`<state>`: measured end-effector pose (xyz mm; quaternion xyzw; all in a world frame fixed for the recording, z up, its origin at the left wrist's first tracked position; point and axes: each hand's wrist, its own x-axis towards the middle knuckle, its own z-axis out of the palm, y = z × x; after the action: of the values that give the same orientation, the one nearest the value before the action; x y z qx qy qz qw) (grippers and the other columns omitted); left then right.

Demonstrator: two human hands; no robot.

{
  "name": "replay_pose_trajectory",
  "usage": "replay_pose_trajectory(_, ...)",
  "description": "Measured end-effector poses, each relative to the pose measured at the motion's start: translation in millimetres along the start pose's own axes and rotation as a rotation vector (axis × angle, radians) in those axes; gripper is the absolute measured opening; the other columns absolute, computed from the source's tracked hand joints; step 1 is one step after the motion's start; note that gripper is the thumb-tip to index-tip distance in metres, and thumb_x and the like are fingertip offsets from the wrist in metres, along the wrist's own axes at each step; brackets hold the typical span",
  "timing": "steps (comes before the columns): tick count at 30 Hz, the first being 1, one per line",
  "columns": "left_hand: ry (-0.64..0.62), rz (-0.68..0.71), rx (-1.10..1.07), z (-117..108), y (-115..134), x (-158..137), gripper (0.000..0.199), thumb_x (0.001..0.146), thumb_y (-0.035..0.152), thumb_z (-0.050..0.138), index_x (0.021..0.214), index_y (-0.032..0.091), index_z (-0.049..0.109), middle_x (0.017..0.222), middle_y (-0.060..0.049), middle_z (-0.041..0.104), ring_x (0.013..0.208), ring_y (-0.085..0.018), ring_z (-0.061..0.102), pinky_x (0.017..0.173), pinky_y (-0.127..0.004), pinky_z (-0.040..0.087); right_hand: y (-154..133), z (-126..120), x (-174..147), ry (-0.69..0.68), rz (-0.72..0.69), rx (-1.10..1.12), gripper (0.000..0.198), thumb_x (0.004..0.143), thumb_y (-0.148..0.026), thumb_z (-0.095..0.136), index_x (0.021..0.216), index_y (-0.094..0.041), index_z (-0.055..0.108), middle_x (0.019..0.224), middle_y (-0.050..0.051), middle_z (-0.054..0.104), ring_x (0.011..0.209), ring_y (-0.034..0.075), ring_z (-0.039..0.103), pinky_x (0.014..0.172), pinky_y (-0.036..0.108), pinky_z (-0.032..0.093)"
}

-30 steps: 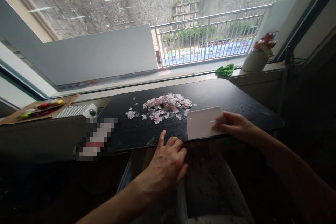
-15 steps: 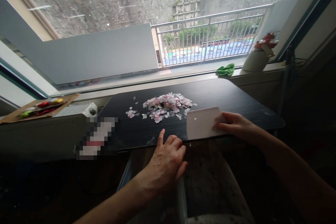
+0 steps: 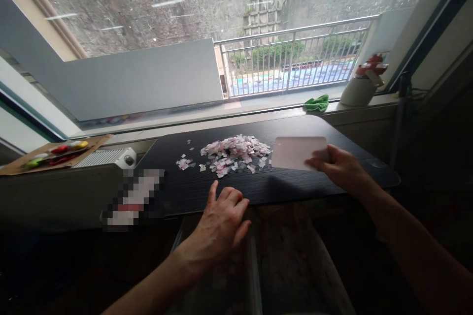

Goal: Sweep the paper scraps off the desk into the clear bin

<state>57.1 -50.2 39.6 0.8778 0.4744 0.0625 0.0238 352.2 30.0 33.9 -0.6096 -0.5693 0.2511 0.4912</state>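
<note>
My right hand [image 3: 334, 162] grips the right end of a flat white plastic scraper [image 3: 295, 152], thumb on the near side. The scraper has rounded corners and a small hole, and is held up over the black tabletop [image 3: 295, 189], casting a shadow below. Just left of it lies a heap of small pink and white paper scraps [image 3: 236, 150], with loose bits around it. My left hand [image 3: 225, 214] hovers at the table's front edge, palm down. Its index finger stretches toward the heap, the other fingers are bent and the thumb stands apart; it holds nothing.
On the window sill are a green cloth [image 3: 317, 103] and a spray bottle [image 3: 358, 83]. A white heater [image 3: 111, 158] and a cardboard sheet [image 3: 99, 140] with colourful items stand left of the table. Beneath the front edge is a clear plastic bin [image 3: 254, 266]. A blurred-out object [image 3: 135, 197] lies at the left corner.
My right hand has lifted the scraper from the front edge, moving it up and slightly right, away from me. My left hand has shifted a little left.
</note>
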Motion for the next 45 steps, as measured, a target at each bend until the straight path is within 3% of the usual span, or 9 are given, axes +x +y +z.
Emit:
replay_pose_trajectory(4, -0.003, -0.039, 0.002, 2, -7, -4, 0.029, 0.087, 0.025, 0.060, 0.116, 0.020, 0.062, 0.115, -0.009, 0.063, 0.115, -0.027, 0.055, 0.116, -0.067, 0.019, -8, 16, 0, 0.009, -0.030, -0.048, 0.023, 0.061, -0.041, 0.069, 0.073, -0.023, 0.061, 0.065, 0.001, 0.065, 0.063, 0.019, 0.059, 0.061, 0.032, 0.047)
replay_pose_trajectory(8, -0.015, -0.047, 0.004, 2, -8, -8, 0.033, 0.087, 0.025, 0.060, 0.120, 0.020, 0.061, 0.117, -0.009, 0.063, 0.115, -0.027, 0.056, 0.116, -0.066, 0.018, -8, 29, -1, -0.097, -0.064, -0.017, 0.025, 0.064, -0.043, 0.067, 0.077, -0.022, 0.062, 0.068, 0.002, 0.066, 0.064, 0.019, 0.059, 0.061, 0.032, 0.047)
replay_pose_trajectory(14, -0.019, -0.059, 0.006, 2, -8, -8, 0.033, 0.087, 0.026, 0.060, 0.120, 0.021, 0.061, 0.118, -0.009, 0.062, 0.115, -0.026, 0.056, 0.117, -0.065, 0.018, -15, 28, -1, -0.049, -0.092, -0.111, 0.025, 0.065, -0.043, 0.067, 0.077, -0.021, 0.063, 0.066, 0.000, 0.064, 0.062, 0.018, 0.057, 0.058, 0.030, 0.045)
replay_pose_trajectory(21, -0.015, -0.054, 0.008, 2, -7, -9, 0.034, 0.087, 0.025, 0.060, 0.120, 0.019, 0.061, 0.118, -0.010, 0.063, 0.115, -0.027, 0.056, 0.117, -0.065, 0.018, -17, 20, -12, -0.083, -0.094, -0.185, 0.024, 0.066, -0.045, 0.067, 0.073, -0.023, 0.063, 0.063, 0.000, 0.063, 0.059, 0.017, 0.056, 0.054, 0.029, 0.044)
replay_pose_trajectory(27, -0.033, -0.061, 0.014, 1, -5, -9, 0.035, 0.087, 0.025, 0.060, 0.121, 0.019, 0.060, 0.119, -0.010, 0.062, 0.116, -0.028, 0.056, 0.117, -0.065, 0.018, -20, 37, -8, -0.071, -0.132, -0.154, 0.025, 0.068, -0.045, 0.067, 0.076, -0.022, 0.062, 0.066, 0.001, 0.063, 0.060, 0.018, 0.056, 0.056, 0.031, 0.045)
replay_pose_trajectory(31, -0.038, -0.067, 0.019, 0, -6, -9, 0.036, 0.087, 0.024, 0.060, 0.122, 0.019, 0.059, 0.121, -0.011, 0.062, 0.117, -0.028, 0.055, 0.117, -0.065, 0.018, -24, 48, -8, -0.163, -0.130, -0.103, 0.025, 0.069, -0.045, 0.065, 0.079, -0.022, 0.061, 0.069, 0.001, 0.063, 0.063, 0.018, 0.057, 0.058, 0.031, 0.045)
replay_pose_trajectory(45, -0.005, -0.053, 0.024, -3, -3, -1, 0.029, 0.090, 0.028, 0.059, 0.117, 0.017, 0.061, 0.116, -0.010, 0.062, 0.116, -0.027, 0.054, 0.116, -0.065, 0.020, -13, 13, -22, -0.058, -0.127, -0.222, 0.027, 0.068, -0.047, 0.069, 0.076, -0.023, 0.061, 0.062, 0.000, 0.061, 0.056, 0.017, 0.054, 0.052, 0.029, 0.043)
